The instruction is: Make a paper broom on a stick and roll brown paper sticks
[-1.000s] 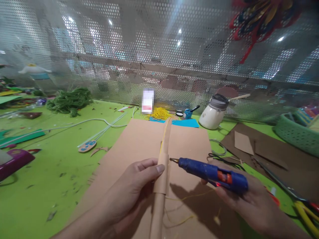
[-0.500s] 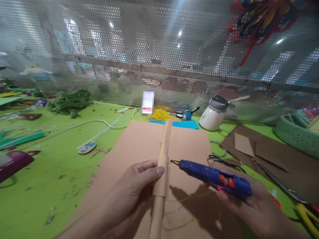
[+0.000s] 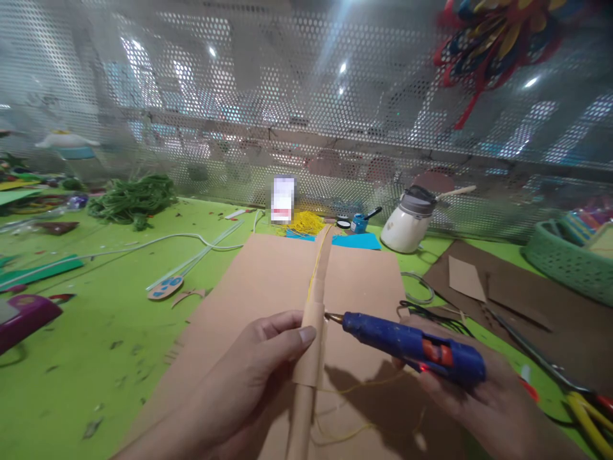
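Note:
My left hand (image 3: pixel 258 374) is closed around a rolled tan paper tube (image 3: pixel 310 351), thumb on top of a wider wrap of the same paper. The tube runs away from me over a large tan sheet (image 3: pixel 239 294). Yellow string (image 3: pixel 317 265) follows its far part, and loose loops of it lie on the sheet at the right. My right hand (image 3: pixel 488 390) grips a blue glue gun (image 3: pixel 412 345), its red light lit. The brass nozzle points left and meets or nearly meets the wrap's right edge.
A white jar (image 3: pixel 407 223), a blue paint pot (image 3: pixel 358 223) and yellow string (image 3: pixel 305 223) stand at the back. Green yarn (image 3: pixel 131 199) lies left; a green basket (image 3: pixel 569 259), brown sheet (image 3: pixel 522 287) and yellow-handled tool (image 3: pixel 587 421) are right. A perforated panel (image 3: pixel 239 96) rises behind.
The glue gun's nozzle has shifted slightly left and down, closer to the wrap's edge. My left hand keeps its hold on the tube. The whole view has drifted a little.

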Tool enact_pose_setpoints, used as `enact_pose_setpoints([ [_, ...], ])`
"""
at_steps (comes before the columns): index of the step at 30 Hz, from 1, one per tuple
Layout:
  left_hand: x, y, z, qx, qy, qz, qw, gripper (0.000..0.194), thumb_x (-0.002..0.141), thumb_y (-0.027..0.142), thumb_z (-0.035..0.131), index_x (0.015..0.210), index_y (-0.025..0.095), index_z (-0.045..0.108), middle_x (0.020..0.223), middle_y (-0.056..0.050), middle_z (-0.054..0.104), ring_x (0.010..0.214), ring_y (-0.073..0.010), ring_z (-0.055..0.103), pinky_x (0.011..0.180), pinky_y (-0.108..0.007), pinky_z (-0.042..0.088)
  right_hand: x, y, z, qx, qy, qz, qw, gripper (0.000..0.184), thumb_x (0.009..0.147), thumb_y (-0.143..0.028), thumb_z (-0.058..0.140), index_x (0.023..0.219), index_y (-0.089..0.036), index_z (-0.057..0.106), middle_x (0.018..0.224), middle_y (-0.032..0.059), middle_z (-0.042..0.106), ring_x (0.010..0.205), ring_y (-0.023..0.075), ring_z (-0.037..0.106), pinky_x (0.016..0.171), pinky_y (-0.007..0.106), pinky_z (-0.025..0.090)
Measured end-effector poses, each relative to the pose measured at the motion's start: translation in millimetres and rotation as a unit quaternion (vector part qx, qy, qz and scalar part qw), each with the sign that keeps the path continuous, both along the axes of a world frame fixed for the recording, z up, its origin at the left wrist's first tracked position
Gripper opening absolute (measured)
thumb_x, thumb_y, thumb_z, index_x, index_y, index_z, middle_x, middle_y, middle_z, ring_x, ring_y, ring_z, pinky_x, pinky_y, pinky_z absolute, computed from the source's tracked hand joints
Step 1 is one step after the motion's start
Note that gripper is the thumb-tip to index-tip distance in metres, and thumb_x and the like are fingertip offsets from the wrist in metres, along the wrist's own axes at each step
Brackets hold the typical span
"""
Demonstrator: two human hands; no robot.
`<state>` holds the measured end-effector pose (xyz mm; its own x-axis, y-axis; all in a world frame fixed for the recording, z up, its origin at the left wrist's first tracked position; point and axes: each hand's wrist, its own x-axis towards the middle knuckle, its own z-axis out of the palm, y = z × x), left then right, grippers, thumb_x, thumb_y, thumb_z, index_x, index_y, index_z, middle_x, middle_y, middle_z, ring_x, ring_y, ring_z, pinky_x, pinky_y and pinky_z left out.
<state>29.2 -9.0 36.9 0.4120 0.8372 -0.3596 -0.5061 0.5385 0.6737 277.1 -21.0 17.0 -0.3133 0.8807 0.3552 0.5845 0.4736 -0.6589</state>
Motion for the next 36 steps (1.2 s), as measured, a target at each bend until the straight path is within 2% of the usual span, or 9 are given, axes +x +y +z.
enact_pose_setpoints([
  [6,1,-2,2.2,-0.008,-0.003,0.006,1.0,0.028,0.067,0.02,0.079,0.095,0.014,0.075,0.077,-0.012,0.074,0.072,-0.0282,0.072,0.068,-0.037,0.057,-1,1,1.0,0.022,-0.001,0.003,1.0,0.013,0.088,-0.031,0.058,0.086,-0.024,0.069,0.082,0.0035,0.072,0.069,0.0202,0.069,0.056,0.025,0.058],
  [8,1,-2,1.4,-0.006,-0.004,0.005,1.0,0.032,0.067,0.021,0.08,0.098,0.014,0.075,0.078,-0.012,0.075,0.073,-0.0284,0.072,0.068,-0.036,0.057,3,0,-2.6,0.029,0.006,-0.018,0.999,0.013,0.086,-0.031,0.061,0.092,-0.024,0.071,0.09,0.0052,0.074,0.075,0.0224,0.072,0.061,0.027,0.06],
  [13,0,-1,0.1,-0.005,-0.007,0.005,1.0,0.034,0.067,0.019,0.079,0.1,0.015,0.074,0.079,-0.011,0.075,0.073,-0.0273,0.072,0.069,-0.035,0.057,13,0,-15.1,0.018,0.018,-0.066,0.998,0.032,0.08,-0.032,0.07,0.111,-0.023,0.071,0.102,0.0088,0.075,0.085,0.0264,0.073,0.068,0.028,0.063],
  [17,0,-1,-0.2,-0.012,-0.013,0.002,1.0,0.034,0.069,0.018,0.078,0.103,0.016,0.074,0.076,-0.011,0.074,0.07,-0.0274,0.072,0.068,-0.038,0.057,9,2,-11.3,0.03,0.014,-0.053,0.998,0.024,0.083,-0.033,0.067,0.103,-0.022,0.072,0.099,0.0075,0.075,0.084,0.0252,0.073,0.072,0.029,0.062],
  [21,1,-3,-0.5,-0.016,-0.014,-0.004,1.0,0.034,0.073,0.019,0.074,0.106,0.016,0.073,0.076,-0.012,0.074,0.066,-0.028,0.071,0.068,-0.041,0.057,0,1,-0.5,0.022,0.018,-0.019,0.999,0.013,0.085,-0.032,0.063,0.089,-0.023,0.072,0.085,0.005,0.073,0.075,0.0231,0.071,0.068,0.028,0.061],
  [25,1,-2,-1.7,-0.018,-0.016,-0.012,1.0,0.037,0.076,0.02,0.072,0.111,0.012,0.07,0.078,-0.015,0.074,0.068,-0.0293,0.071,0.069,-0.043,0.058,-1,-3,-0.9,-0.002,0.042,-0.025,0.999,0.015,0.086,-0.033,0.062,0.088,-0.022,0.071,0.074,0.0039,0.07,0.067,0.0218,0.069,0.059,0.026,0.059],
  [31,1,-2,-2.3,-0.004,-0.009,0.003,1.0,0.04,0.073,0.015,0.074,0.113,0.014,0.07,0.081,-0.014,0.075,0.068,-0.0275,0.071,0.064,-0.037,0.058,2,0,-6.5,0.003,0.038,-0.036,0.999,0.015,0.083,-0.031,0.066,0.094,-0.021,0.07,0.085,0.0049,0.073,0.078,0.0227,0.072,0.07,0.026,0.06],
  [34,1,-3,-0.8,-0.015,0.009,-0.001,1.0,0.038,0.077,0.018,0.071,0.114,0.012,0.069,0.081,-0.015,0.075,0.067,-0.0287,0.072,0.067,-0.041,0.058,-1,1,-2.1,-0.003,0.051,-0.01,0.999,0.011,0.084,-0.031,0.063,0.081,-0.022,0.067,0.071,0.002,0.068,0.064,0.0189,0.067,0.061,0.024,0.058],
  [36,2,-3,-0.3,-0.016,0.005,0.004,1.0,0.039,0.078,0.018,0.07,0.116,0.011,0.068,0.083,-0.015,0.075,0.069,-0.0299,0.072,0.07,-0.045,0.058,-4,0,1.0,-0.017,0.059,0.01,0.998,0.018,0.085,-0.033,0.061,0.071,-0.022,0.063,0.065,0.0013,0.064,0.058,0.0175,0.063,0.055,0.023,0.055],
])
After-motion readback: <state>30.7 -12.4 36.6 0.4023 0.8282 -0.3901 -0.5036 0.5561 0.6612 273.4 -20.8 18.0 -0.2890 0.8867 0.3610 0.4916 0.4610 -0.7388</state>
